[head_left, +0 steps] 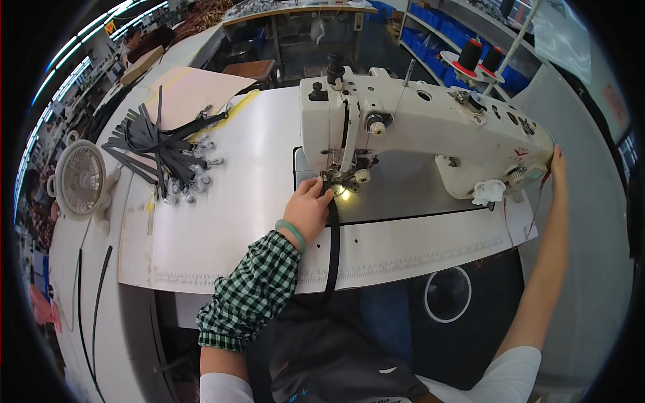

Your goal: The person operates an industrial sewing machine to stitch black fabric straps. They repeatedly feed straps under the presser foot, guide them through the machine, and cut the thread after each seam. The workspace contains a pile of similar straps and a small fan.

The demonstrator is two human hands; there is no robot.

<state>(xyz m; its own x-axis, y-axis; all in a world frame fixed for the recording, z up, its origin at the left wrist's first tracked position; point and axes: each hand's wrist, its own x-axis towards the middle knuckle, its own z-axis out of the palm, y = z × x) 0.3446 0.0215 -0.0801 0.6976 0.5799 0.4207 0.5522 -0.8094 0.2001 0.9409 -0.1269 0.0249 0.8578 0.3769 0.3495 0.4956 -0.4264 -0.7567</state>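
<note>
A white industrial sewing machine [410, 111] stands on the table, its small lamp lit beside the needle. My left hand [310, 207], at the end of a green-and-black checked sleeve cover, pinches a black strap [334, 252] right by the presser foot [336, 180]. The strap hangs from there over the table's front edge. Far to the right, my right hand [558, 165] is closed on the handwheel at the machine's end; the wheel is mostly hidden and some fingers are out of sight. A green bangle [291, 234] circles my left wrist.
Several black straps with metal hardware [164, 148] lie piled at the left, beside a beige sheet [191, 94]. A white round basket [80, 178] is at the far left. Thread spools [470, 57] stand behind the machine. A ruler strip [403, 262] runs along the front edge.
</note>
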